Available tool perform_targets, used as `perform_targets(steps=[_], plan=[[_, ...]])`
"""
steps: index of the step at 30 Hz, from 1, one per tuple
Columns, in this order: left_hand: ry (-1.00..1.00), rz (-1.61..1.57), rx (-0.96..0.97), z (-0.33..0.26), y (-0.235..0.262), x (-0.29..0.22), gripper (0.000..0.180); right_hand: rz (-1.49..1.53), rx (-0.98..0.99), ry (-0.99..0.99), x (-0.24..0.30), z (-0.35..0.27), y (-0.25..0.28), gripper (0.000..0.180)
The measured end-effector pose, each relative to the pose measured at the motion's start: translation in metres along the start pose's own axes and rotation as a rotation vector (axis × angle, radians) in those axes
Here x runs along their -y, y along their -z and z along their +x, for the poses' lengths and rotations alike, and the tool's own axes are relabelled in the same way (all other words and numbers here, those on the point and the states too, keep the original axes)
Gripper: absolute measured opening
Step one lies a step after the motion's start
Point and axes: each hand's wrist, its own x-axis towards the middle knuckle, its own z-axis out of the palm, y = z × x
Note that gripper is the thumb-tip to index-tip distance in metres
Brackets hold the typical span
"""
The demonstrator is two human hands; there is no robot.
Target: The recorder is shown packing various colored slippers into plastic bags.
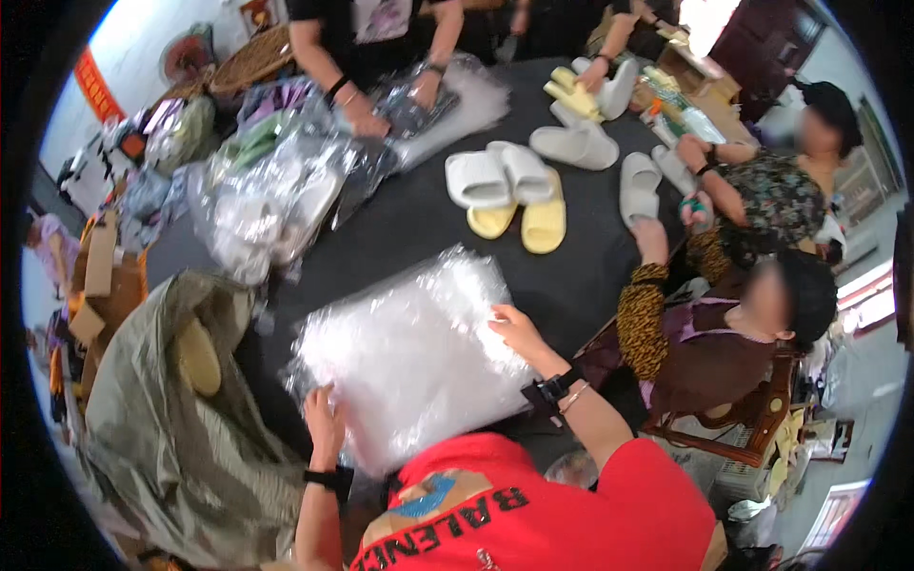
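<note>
A thick, flat stack of clear plastic bags lies on the dark table in front of me, shiny and wrinkled at its edges. My left hand grips the near left edge, its fingers bent over the plastic. On the right side, my right hand holds the opposite edge, thumb and fingers closed on it. Beyond the stack rest a pair of white slippers, partly on top of yellow slippers. Left of my left hand stands a large grey-green sack with a yellow slipper showing in its opening.
Across the table, a person's hands handle clear plastic. Bagged slippers lie at the left. Two people sit at the right, one person's hand at a grey slipper. More grey slippers and cardboard boxes surround the table.
</note>
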Motion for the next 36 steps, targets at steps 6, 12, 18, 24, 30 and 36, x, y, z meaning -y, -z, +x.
perform_targets(steps=[6, 12, 18, 24, 30, 36], plan=[[0.29, 0.018, -0.049, -0.03, 0.003, 0.036, 0.052, -0.3, -0.116, 0.149, -0.034, -0.031, -0.013, 0.044], [0.411, -0.169, -0.234, -0.038, -0.002, 0.042, 0.058, -0.439, -0.129, 0.191, -0.025, -0.036, -0.014, 0.039], [0.399, -0.437, -0.195, -0.033, 0.016, 0.01, 0.061, -0.326, -0.055, 0.143, -0.011, -0.042, -0.013, 0.039], [0.224, -0.58, -0.192, -0.012, 0.009, -0.016, 0.049, -0.376, -0.111, 0.305, -0.041, -0.035, -0.027, 0.046], [0.197, -0.547, -0.17, 0.005, 0.015, -0.015, 0.045, -0.338, -0.064, 0.081, -0.004, -0.049, -0.015, 0.047], [0.306, -0.111, -0.173, 0.015, -0.01, 0.008, 0.058, -0.744, -0.22, 0.134, 0.01, -0.051, -0.006, 0.056]])
